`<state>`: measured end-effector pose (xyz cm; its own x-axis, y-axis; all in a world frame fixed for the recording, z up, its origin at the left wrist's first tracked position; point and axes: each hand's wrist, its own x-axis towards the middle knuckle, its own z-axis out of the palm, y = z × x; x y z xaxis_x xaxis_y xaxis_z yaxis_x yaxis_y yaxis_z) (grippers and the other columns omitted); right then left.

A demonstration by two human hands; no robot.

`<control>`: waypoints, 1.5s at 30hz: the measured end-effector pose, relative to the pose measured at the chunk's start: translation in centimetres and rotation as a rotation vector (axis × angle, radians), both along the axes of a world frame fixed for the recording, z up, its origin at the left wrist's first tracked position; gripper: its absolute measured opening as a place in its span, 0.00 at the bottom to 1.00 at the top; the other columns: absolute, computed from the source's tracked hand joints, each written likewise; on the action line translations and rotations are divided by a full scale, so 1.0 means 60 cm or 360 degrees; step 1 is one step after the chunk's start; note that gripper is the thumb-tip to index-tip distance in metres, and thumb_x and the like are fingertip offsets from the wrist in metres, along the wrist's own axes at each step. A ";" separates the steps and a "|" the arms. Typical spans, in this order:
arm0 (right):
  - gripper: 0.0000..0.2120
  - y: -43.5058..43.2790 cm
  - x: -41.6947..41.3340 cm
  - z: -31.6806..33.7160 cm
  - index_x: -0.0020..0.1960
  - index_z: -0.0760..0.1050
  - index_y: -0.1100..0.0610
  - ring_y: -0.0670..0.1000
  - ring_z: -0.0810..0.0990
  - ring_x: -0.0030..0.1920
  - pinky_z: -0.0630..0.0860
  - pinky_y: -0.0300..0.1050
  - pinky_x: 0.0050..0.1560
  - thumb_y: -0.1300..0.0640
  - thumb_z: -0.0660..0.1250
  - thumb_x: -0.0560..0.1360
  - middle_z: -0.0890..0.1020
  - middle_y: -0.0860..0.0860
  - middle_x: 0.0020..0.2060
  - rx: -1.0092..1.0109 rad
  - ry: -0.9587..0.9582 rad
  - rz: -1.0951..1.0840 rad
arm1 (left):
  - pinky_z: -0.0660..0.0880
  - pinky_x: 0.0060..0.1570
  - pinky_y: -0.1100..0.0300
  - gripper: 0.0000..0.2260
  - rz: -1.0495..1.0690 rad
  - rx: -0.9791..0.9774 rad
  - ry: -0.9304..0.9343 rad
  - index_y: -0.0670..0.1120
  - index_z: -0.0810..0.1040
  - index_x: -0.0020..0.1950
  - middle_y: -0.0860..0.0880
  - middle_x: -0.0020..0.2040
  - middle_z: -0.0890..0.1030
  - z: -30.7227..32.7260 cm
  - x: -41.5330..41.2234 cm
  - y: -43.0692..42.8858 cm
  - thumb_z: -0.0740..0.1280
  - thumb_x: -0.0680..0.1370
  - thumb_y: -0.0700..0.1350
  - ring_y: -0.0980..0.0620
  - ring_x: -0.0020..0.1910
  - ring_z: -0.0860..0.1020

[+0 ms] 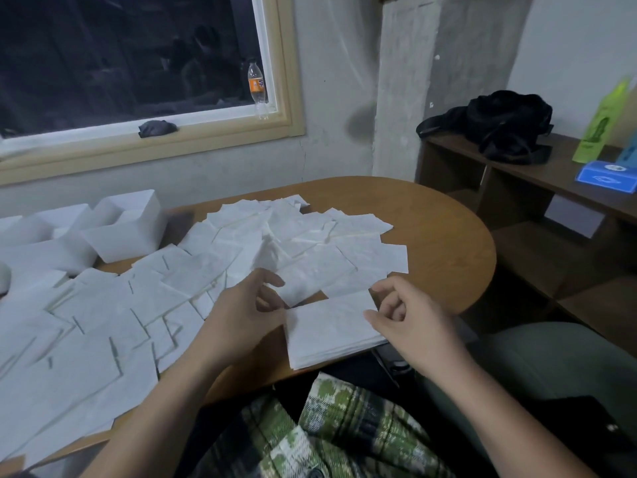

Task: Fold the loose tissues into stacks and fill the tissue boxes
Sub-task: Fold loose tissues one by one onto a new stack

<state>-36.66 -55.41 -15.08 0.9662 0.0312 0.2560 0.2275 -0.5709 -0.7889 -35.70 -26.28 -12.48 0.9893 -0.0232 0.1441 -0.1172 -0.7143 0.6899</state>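
Observation:
A neat stack of folded white tissues (332, 331) lies at the table's near edge. My left hand (241, 312) sits at the stack's left edge, fingers loosely curled, thumb near the stack's corner. At the right edge of the stack my right hand (406, 317) hovers with fingers loosely curled and nothing in them. Several loose tissues (262, 250) lie spread over the brown table (444, 236), from the far middle to the near left. White open tissue boxes (127, 229) stand at the back left.
A dark shelf unit (517, 188) stands to the right with a black bag (499, 125), a blue box (606, 175) and a green bottle (603, 122). A drink bottle (258, 85) stands on the window sill. A dark phone-like object (393, 363) lies under the stack's right corner.

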 end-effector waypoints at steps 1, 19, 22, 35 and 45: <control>0.12 -0.001 0.001 -0.002 0.54 0.78 0.46 0.44 0.76 0.37 0.72 0.31 0.38 0.54 0.78 0.76 0.81 0.46 0.37 -0.0046 -0.0046 -0.0019 | 0.75 0.44 0.67 0.14 0.0024 0.0077 -0.0050 0.60 0.79 0.54 0.59 0.44 0.86 0.001 0.009 0.003 0.75 0.76 0.43 0.62 0.46 0.82; 0.06 -0.030 0.014 -0.072 0.53 0.80 0.49 0.45 0.78 0.52 0.66 0.45 0.52 0.49 0.65 0.82 0.78 0.38 0.50 -0.0410 -0.0593 -0.0148 | 0.84 0.50 0.59 0.05 -0.0335 0.1205 -0.0199 0.54 0.82 0.55 0.55 0.49 0.84 0.029 0.103 -0.030 0.72 0.80 0.50 0.55 0.46 0.82; 0.07 -0.031 0.014 -0.072 0.53 0.80 0.49 0.46 0.78 0.52 0.66 0.46 0.52 0.49 0.65 0.82 0.79 0.38 0.50 -0.0409 -0.0601 -0.0145 | 0.84 0.52 0.61 0.04 -0.0321 0.1208 -0.0202 0.53 0.84 0.55 0.55 0.49 0.84 0.031 0.107 -0.031 0.72 0.81 0.50 0.55 0.46 0.82; 0.05 -0.039 0.017 -0.032 0.53 0.83 0.49 0.43 0.82 0.52 0.76 0.31 0.49 0.58 0.74 0.80 0.83 0.40 0.49 0.0072 -0.0344 -0.0073 | 0.85 0.43 0.52 0.04 -0.0308 0.0721 -0.0426 0.53 0.84 0.50 0.57 0.43 0.84 0.087 0.105 -0.006 0.75 0.78 0.45 0.56 0.41 0.82; 0.21 0.002 0.040 0.016 0.67 0.76 0.44 0.34 0.74 0.66 0.67 0.23 0.58 0.48 0.78 0.77 0.76 0.33 0.62 -0.0015 -0.0280 0.0111 | 0.85 0.49 0.54 0.03 -0.0370 0.0563 -0.0406 0.54 0.84 0.50 0.57 0.45 0.85 0.127 0.067 -0.007 0.75 0.80 0.45 0.56 0.45 0.83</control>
<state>-34.28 -55.29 -14.15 0.9020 0.0996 0.4201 0.4005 -0.5562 -0.7282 -31.71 -26.69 -4.86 0.8864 -0.3302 0.3244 -0.4347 -0.8346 0.3384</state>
